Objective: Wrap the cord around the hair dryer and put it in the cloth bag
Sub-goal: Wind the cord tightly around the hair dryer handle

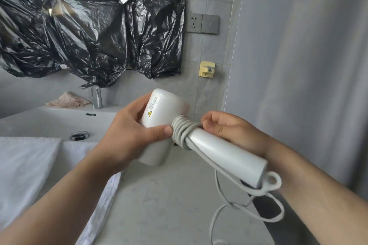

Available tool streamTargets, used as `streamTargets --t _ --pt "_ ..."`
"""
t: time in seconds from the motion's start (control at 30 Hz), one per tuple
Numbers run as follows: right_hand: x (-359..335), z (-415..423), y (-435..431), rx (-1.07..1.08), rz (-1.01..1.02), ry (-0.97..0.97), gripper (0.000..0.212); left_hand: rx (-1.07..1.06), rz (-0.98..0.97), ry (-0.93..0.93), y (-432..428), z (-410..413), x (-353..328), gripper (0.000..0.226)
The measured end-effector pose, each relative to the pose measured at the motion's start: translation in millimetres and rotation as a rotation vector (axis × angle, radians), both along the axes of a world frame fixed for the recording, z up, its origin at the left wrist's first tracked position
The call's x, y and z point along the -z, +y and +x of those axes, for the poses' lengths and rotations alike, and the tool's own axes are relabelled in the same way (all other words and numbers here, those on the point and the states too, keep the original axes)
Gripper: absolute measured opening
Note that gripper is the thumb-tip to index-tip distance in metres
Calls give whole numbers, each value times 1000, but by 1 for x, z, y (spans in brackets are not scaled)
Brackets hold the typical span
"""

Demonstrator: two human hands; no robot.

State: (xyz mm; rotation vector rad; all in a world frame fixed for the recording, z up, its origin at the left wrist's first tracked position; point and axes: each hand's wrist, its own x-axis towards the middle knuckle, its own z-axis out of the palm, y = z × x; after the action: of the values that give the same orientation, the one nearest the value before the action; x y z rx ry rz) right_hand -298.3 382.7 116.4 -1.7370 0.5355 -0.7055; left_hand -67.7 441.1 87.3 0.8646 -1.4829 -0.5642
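Your left hand (127, 135) is closed around the barrel of the hair dryer (165, 123), thumb pressed against the first coils to pin them. Your right hand (225, 131) reaches from the right behind the handle, fingers curled narrow around the cord (184, 131) where it meets the coils. You hold the dryer in the air over the worktop (159, 205), handle pointing near and right.

About 5 or 6 turns sit tight where the handle meets the barrel, so the wrapping is begun but, by my reading, well short of done. A long slack length runs along the handle, loops below its end and trails off the near edge of view. The plug is not visible.

No cloth bag shows here. White towels (25, 169) lie to the left, the sink (59, 121) beyond them. Bagging is all still ahead.
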Motion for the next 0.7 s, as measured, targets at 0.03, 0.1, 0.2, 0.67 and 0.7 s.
streamTargets --t 0.03,0.1,0.2,0.67,0.7 --pt "2 1 -1 -13 41 -65 14 25 7 46 -1 -1 1 66" --pt "9 4 -3 -73 166 -267 24 34 19 134 -4 -4 4 62" --pt "22 17 -1 -89 196 -544 37 -13 30 249 -8 -12 7 61" --pt "36 54 22 190 170 -398 23 -662 -163 142 4 -40 2 47" --pt "34 53 23 173 183 -366 24 -685 -171 115 5 -41 0 49"
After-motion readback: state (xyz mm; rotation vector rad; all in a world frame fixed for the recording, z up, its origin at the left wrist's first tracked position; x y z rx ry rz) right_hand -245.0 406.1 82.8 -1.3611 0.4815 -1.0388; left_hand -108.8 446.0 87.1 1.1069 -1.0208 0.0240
